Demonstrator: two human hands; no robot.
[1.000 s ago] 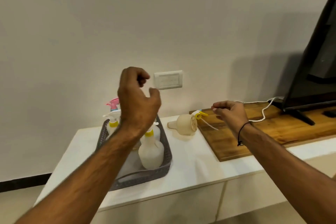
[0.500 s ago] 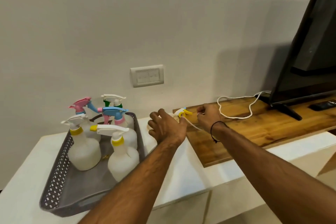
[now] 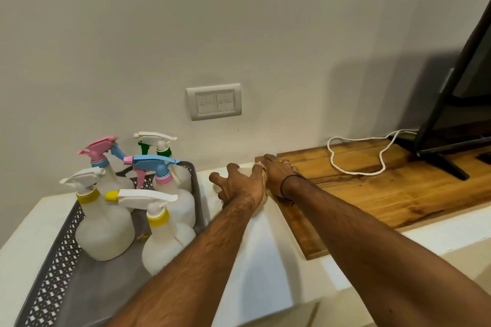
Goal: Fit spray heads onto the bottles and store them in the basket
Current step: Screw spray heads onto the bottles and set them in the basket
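Bottle [image 3: 245,171] lies under the left hand [image 3: 240,186]'s spread grip; right hand [image 3: 279,174]'s grip unclear.

A plain pale wall [image 3: 239,21] with a switch plate [image 3: 214,101] is seen behind a white cabinet top [image 3: 265,260], on which a wooden board [image 3: 385,194], a looped white cord [image 3: 356,156] and a black screen [image 3: 462,103] are set.

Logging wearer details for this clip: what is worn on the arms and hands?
Both forearms are bare, no sleeves or gloves in view. The right hand has a thin black band at the wrist and a ring on one finger. The left hand wears nothing visible.
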